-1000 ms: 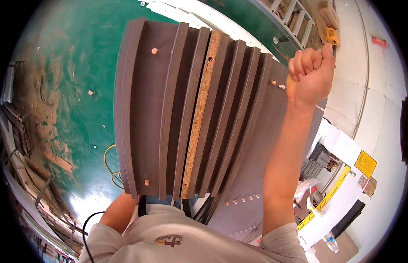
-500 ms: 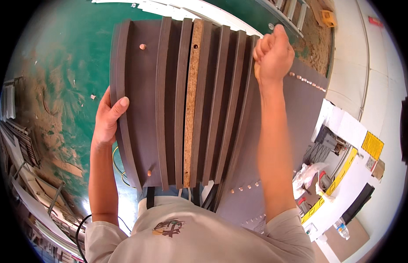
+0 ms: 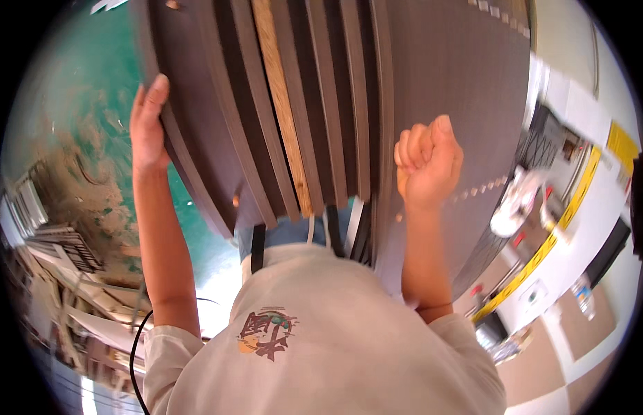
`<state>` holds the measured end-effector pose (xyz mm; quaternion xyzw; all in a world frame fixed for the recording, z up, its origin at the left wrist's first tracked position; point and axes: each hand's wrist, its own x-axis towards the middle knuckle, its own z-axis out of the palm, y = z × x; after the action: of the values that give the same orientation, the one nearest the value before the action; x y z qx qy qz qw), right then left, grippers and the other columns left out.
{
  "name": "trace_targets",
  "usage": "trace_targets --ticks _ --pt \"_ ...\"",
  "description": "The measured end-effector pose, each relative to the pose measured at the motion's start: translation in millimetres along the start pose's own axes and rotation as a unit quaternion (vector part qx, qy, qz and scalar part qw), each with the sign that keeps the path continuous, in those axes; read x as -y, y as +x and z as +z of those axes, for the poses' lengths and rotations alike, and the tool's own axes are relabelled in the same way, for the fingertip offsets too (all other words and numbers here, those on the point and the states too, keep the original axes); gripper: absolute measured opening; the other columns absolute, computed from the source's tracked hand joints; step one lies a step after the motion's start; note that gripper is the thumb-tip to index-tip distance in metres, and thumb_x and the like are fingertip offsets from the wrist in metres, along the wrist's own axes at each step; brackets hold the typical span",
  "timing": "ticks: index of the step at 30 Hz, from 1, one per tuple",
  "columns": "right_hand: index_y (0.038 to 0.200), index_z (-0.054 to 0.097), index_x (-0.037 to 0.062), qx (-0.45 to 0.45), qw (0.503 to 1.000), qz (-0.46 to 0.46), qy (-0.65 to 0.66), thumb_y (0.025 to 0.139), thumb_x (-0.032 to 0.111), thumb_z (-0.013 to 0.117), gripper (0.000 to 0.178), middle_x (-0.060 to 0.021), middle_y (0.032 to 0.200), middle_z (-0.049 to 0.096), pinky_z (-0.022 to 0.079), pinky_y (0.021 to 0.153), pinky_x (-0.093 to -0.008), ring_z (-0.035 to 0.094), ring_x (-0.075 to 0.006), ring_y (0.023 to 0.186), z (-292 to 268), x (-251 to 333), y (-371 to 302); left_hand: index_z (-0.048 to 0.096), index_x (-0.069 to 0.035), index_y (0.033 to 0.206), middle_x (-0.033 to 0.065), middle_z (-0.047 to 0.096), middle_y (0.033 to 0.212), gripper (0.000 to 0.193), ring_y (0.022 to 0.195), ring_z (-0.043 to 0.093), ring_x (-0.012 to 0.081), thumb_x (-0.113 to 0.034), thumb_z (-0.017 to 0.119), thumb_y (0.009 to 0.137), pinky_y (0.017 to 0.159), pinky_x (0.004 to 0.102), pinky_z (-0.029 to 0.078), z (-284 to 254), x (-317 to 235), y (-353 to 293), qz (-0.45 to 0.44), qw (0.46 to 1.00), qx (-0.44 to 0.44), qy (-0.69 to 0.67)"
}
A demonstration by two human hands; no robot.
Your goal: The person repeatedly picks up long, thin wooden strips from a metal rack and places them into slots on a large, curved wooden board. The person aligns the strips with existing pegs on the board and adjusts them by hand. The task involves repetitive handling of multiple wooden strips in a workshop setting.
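Several dark brown boards (image 3: pixel 228 104) stand on edge side by side in front of me, one showing a raw particle-board edge (image 3: pixel 283 104). My left hand (image 3: pixel 148 128) grips the leftmost board by its outer edge, thumb on top, the other fingers partly hidden. Between the two leftmost boards, a wooden dowel (image 3: pixel 236 200) sticks out near the close end. My right hand (image 3: pixel 431 162) is a closed fist just right of the rightmost board's near part, above a wide brown panel (image 3: pixel 453 90). Whatever the fist may hold is hidden.
Rows of short wooden dowels (image 3: pixel 482 188) cross the wide panel. Off to the right, a white surface carries a crumpled plastic bag (image 3: pixel 516 200), a yellow strip (image 3: pixel 543 249) and a clear bottle (image 3: pixel 583 297). At left, the green floor (image 3: pixel 79 90) is dusty, with stacked frames (image 3: pixel 62 245) beyond.
The view has shifted, so the boards sit higher in the picture. My right fist has come from the boards' far end toward me. My left hand keeps its hold on the left board.
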<state>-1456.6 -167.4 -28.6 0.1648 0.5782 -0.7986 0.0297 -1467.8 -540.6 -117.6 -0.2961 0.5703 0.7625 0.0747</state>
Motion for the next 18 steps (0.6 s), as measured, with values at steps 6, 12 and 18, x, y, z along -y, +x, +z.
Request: trace_targets --ticks 6,12,18 --pt "0.061 0.032 0.0096 -0.065 0.998 -0.004 0.008 0.108 0.024 0.044 0.050 -0.0003 0.052 0.033 0.020 0.045 -0.0280 0.027 -0.0093 0.047 -61.7 2.3 -112.8 0.054 0.000 0.134 0.0116 0.066 0.122 0.054 0.106 0.067 0.0229 -0.043 0.056 0.102 0.090 0.0369 0.056 1.8 -15.7 -4.4 -0.057 0.997 0.047 -0.030" --pt "0.062 0.041 0.0070 -0.048 0.993 -0.096 -0.050 0.106 0.025 0.047 0.048 -0.0038 0.054 0.038 0.028 0.046 -0.0322 0.035 -0.0135 0.048 -85.7 -25.5 -164.5 0.048 0.000 0.141 0.0105 0.059 0.136 0.056 0.119 0.060 0.0201 -0.042 0.053 0.104 0.102 0.0361 0.050 20.4 -9.9 -44.4 -0.062 0.996 0.020 0.059" --pt "0.068 0.049 0.0011 -0.090 0.966 -0.147 -0.194 0.103 0.026 0.053 0.043 -0.0103 0.059 0.042 0.037 0.051 -0.0378 0.035 -0.0199 0.053 -86.9 -58.8 -163.5 0.043 -0.002 0.144 0.0173 0.060 0.132 0.053 0.120 0.061 0.0294 -0.040 0.048 0.106 0.104 0.0423 0.049 -85.5 7.5 -135.5 -0.172 0.946 0.159 0.222"
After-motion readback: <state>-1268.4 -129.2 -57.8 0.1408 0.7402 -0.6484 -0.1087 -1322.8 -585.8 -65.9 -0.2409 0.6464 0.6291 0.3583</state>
